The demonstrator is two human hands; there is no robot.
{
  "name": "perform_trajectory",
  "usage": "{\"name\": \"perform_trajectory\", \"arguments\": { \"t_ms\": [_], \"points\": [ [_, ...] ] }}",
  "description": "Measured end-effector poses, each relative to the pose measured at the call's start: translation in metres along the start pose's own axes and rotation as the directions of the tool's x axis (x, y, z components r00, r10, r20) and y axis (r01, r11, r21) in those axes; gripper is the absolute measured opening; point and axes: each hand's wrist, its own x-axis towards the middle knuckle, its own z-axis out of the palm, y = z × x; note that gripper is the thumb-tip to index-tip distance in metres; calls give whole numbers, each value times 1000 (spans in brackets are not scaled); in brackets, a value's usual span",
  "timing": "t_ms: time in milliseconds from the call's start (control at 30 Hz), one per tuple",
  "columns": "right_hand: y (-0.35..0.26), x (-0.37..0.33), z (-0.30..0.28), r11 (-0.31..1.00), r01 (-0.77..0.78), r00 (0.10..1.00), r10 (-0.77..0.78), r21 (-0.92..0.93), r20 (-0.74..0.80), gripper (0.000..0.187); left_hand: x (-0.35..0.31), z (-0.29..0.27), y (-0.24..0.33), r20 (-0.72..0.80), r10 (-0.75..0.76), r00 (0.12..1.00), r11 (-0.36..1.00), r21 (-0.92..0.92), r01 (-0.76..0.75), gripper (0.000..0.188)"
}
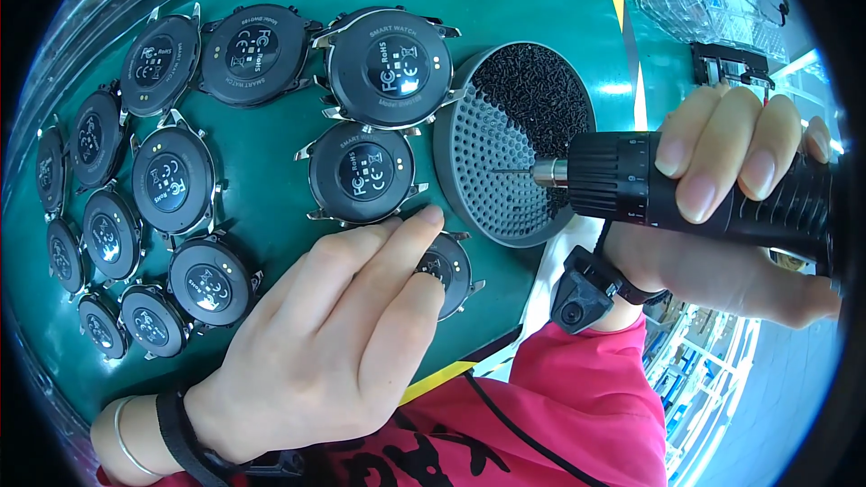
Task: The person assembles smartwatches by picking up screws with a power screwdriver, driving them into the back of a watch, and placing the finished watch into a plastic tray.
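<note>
My right hand (pixel 726 149) is wrapped round a black electric screwdriver (pixel 612 177), held roughly level. Its thin bit points left over a round grey dish (pixel 447 182) with a dimpled floor. Small black screws (pixel 539 90) are heaped in the dish's far right part. Lower in the middle, my left hand (pixel 334 325) lies palm down with its fingers around a black smartwatch case (pixel 448 263), which they partly cover. Just beyond those fingers, another smartwatch case (pixel 363 171) lies back side up, below a larger-looking one (pixel 390 68) that touches the dish's side.
Several more strapless smartwatch cases (pixel 174 180) lie back up in rows on the green mat (pixel 271 149) to the left. A clear plastic edge (pixel 99 9) bounds the far left. Clear plastic trays (pixel 699 13) and a black device (pixel 731 63) stand at the far right.
</note>
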Motion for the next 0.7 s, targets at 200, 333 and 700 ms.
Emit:
{"name": "perform_trajectory", "arguments": {
  "t_ms": [200,333,700],
  "points": [
    [5,2,-10,1000,1,999,-2,-28,-34,74,2,8,-2,-21,-8,1000,1000,-4,8,47],
    [8,5,12,999,13,998,-15,-44,-59,79,0,9,-5,-13,11,1000,1000,28,-11,44],
    [35,-1,10,943,282,942,-238,176,-235,92,9,5,-10,-101,213,972,972,-85,-221,23]
  ]
}}
